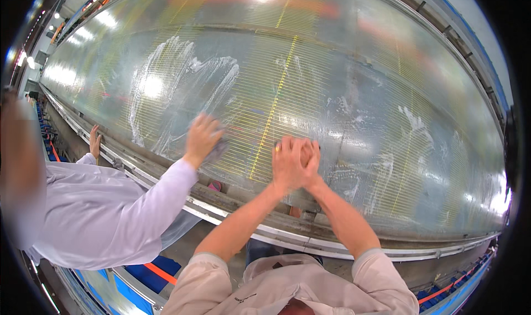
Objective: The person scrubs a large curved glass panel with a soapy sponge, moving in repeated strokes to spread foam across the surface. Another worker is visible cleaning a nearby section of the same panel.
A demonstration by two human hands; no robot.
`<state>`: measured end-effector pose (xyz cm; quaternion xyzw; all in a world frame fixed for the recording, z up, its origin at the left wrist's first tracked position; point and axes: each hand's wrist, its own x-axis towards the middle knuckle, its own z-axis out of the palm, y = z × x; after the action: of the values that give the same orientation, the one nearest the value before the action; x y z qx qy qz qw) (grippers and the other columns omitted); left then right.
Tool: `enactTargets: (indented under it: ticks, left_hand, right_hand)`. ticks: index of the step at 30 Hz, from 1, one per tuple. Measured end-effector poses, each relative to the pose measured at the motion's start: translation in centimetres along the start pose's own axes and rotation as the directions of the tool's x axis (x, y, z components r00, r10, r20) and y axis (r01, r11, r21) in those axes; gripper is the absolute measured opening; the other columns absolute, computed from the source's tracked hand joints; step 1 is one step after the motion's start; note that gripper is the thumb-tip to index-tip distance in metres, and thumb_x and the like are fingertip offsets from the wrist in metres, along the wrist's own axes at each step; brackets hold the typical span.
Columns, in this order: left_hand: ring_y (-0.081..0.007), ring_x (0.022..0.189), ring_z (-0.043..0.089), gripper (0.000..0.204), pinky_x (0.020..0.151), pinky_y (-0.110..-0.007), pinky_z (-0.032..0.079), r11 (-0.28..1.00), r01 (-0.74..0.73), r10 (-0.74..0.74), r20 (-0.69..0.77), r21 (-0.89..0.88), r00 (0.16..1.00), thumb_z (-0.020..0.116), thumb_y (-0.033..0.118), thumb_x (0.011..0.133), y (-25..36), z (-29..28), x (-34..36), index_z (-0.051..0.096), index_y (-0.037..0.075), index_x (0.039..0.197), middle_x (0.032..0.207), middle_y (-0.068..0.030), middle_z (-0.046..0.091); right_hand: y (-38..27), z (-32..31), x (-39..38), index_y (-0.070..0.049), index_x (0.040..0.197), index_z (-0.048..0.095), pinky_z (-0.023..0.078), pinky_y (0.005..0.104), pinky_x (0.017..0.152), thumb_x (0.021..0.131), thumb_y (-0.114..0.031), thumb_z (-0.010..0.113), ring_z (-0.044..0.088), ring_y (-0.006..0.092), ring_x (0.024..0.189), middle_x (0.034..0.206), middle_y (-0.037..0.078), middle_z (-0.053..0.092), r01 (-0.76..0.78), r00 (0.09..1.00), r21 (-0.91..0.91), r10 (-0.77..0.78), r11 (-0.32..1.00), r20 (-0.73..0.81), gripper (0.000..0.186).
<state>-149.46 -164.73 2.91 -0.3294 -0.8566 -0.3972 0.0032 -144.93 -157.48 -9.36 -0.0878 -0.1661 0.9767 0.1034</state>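
The big panel [332, 94] fills most of my view. It's a shiny sheet w/ thin lines, lying flat on a metal frame [310, 243]. Its long side runs left to right, so people can reach it from the edge. White wipe streaks [182, 72] show on it. A co-worker's hand [202, 138] presses a cloth [218, 148] on it. My left hand [286, 163] & right hand [310, 157] press flat together on the panel, near its close edge. Can't tell if anything's under them.
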Motion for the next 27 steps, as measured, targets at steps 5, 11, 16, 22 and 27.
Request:
enactTargets:
  ticks: [5, 11, 16, 22, 27]
  left_hand:
    - [-0.0396, 0.109, 0.06, 0.052, 0.092, -0.052, 0.046, 1.0, 0.011, -0.011, 0.026, -0.01, 1.0, 0.08, 0.031, 0.077, 3.0, -1.9, -7.7, 0.065, 0.008, 0.122, 0.117, -0.0185, 0.06]
    - [-0.0394, 0.108, 0.06, 0.051, 0.09, -0.052, 0.047, 1.0, 0.0, 0.0, 0.016, 0.004, 1.0, 0.08, 0.031, 0.077, 2.2, -0.6, -4.2, 0.066, 0.008, 0.121, 0.117, -0.0187, 0.061]
    - [-0.0404, 0.103, 0.061, 0.047, 0.087, -0.051, 0.048, 1.0, 0.002, 0.0, -0.101, 0.019, 0.995, 0.08, 0.033, 0.079, -0.9, 2.1, 6.6, 0.065, 0.007, 0.114, 0.112, -0.0188, 0.061]
    - [-0.0373, 0.097, 0.064, 0.034, 0.086, -0.049, 0.049, 1.0, 0.006, -0.005, -0.259, 0.004, 0.966, 0.077, 0.036, 0.085, -5.4, 6.0, 22.6, 0.068, 0.008, 0.102, 0.106, -0.0175, 0.064]
    - [-0.0375, 0.102, 0.064, 0.039, 0.09, -0.05, 0.05, 0.998, 0.054, -0.048, -0.182, 0.029, 0.982, 0.076, 0.038, 0.082, -7.1, 6.0, 28.4, 0.068, 0.009, 0.107, 0.111, -0.0171, 0.064]
  right_hand:
    - [3.1, 2.4, -10.5, -0.008, 0.13, 0.057, 0.036, 0.0474, 0.113, 0.11, -0.037, 0.045, 0.054, 0.0264, 0.126, 0.132, 0.01, 0.062, 0.038, 0.993, -0.807, -0.115, 0.59, -0.037, 0.037]
    - [1.5, 1.3, -8.0, -0.008, 0.138, 0.052, 0.031, 0.0498, 0.118, 0.11, -0.031, 0.049, 0.05, 0.0274, 0.131, 0.136, 0.012, 0.058, 0.243, 0.941, -0.907, -0.313, 0.345, 0.133, 0.036]
    - [-5.2, -1.5, 7.2, -0.007, 0.137, 0.053, 0.037, 0.0488, 0.112, 0.109, -0.032, 0.052, 0.053, 0.0282, 0.126, 0.133, 0.012, 0.059, 0.359, 0.897, -0.933, -0.279, 0.005, 0.343, 0.038]
    - [-11.8, 0.2, 25.2, -0.008, 0.134, 0.055, 0.039, 0.0484, 0.109, 0.107, -0.033, 0.052, 0.055, 0.0283, 0.124, 0.131, 0.011, 0.061, 0.349, 0.843, -0.824, -0.236, -0.446, 0.484, 0.037]
    - [-13.3, 2.9, 30.0, -0.009, 0.132, 0.057, 0.04, 0.0481, 0.107, 0.106, -0.033, 0.052, 0.056, 0.0283, 0.122, 0.13, 0.01, 0.063, 0.281, 0.85, -0.774, -0.228, -0.567, 0.476, 0.036]
